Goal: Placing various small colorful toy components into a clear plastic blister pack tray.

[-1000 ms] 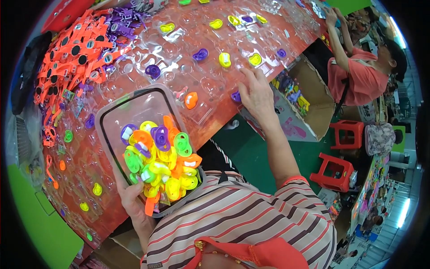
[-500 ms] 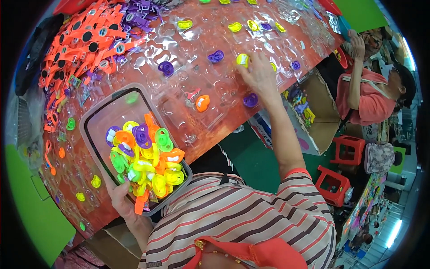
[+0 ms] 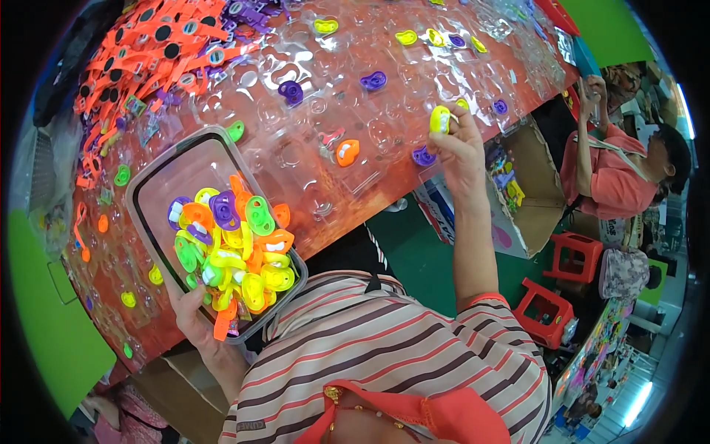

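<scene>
My left hand [image 3: 196, 314] grips the lower left edge of a clear plastic tub [image 3: 166, 159] tilted against my body. Inside it lies a heap of toy pacifiers [image 3: 251, 292] in yellow, orange, green and purple, some with white teeth. My right hand [image 3: 464, 148] is raised over the table's near edge, pinching one yellow toy pacifier [image 3: 439, 120] between thumb and fingers. Clear blister trays [image 3: 296, 177] cover the red table. Single toy pacifiers sit in them, among them an orange one [image 3: 347, 152], a purple one [image 3: 373, 81] and a purple one [image 3: 424, 155] below my right hand.
Orange toy wristwatches [image 3: 148, 52] are piled at the far left beside purple ones [image 3: 251, 16]. An open cardboard box [image 3: 536, 196] with small coloured toys stands right of the table. Beyond it a co-worker [image 3: 614, 170] sits near red stools [image 3: 546, 312]. Another person's pink sleeve [image 3: 137, 422] shows at lower left.
My right hand has drawn back from the trays toward the right, the yellow toy pacifier still in its fingers. My left hand keeps its hold on the tub. The whole view has shifted slightly.
</scene>
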`<state>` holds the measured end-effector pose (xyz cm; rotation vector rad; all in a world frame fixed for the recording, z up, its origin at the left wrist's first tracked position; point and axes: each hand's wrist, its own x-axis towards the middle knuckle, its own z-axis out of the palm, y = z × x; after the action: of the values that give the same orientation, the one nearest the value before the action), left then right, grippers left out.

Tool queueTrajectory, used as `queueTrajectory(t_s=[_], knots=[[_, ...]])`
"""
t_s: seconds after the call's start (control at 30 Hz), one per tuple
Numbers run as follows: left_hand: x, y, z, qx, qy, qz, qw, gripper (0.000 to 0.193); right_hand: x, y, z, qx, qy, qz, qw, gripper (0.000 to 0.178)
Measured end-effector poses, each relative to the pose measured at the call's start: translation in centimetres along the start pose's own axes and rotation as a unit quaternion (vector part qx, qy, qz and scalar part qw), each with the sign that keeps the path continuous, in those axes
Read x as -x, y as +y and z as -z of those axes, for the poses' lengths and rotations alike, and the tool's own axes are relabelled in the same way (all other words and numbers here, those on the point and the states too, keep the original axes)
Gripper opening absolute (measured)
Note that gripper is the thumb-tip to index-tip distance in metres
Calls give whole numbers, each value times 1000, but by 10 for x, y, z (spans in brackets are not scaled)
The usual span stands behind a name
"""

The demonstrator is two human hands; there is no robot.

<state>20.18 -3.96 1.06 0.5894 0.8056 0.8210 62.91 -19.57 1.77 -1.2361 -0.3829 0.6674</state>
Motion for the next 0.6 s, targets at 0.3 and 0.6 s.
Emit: queueTrajectory(t_s=[0.3, 0.6], knots=[[47, 8, 15, 11, 79, -45, 996, 76, 67, 25, -54, -36, -158, -130, 978, 47], [72, 14, 40, 53, 83, -109, 989, 60, 105, 51, -108, 15, -284, -188, 940, 44]])
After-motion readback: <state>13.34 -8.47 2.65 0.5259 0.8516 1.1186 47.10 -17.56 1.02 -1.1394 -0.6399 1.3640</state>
